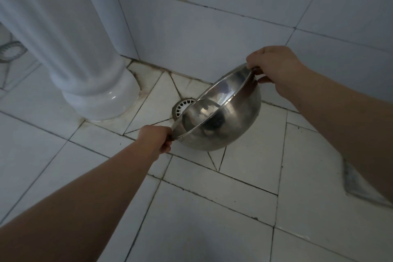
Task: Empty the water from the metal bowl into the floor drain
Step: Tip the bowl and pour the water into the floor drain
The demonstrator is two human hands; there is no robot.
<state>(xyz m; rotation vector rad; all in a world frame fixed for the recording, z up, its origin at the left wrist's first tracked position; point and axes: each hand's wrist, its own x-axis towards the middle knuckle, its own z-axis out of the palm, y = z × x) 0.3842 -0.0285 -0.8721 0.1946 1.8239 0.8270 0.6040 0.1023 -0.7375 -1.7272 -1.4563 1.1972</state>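
A shiny metal bowl point(231, 119) hangs tilted steeply above the tiled floor, its mouth facing left and down toward the round white floor drain point(183, 107). The bowl covers the drain's right part. My left hand point(157, 138) pinches the bowl's lower near rim. My right hand point(274, 68) grips the raised far rim. I cannot tell whether water is inside or flowing out.
A white ceramic pedestal point(91, 74) stands on the floor just left of the drain. A tiled wall point(212, 27) rises right behind the drain and bowl. Pale floor tiles point(202, 219) with dark grout spread toward me.
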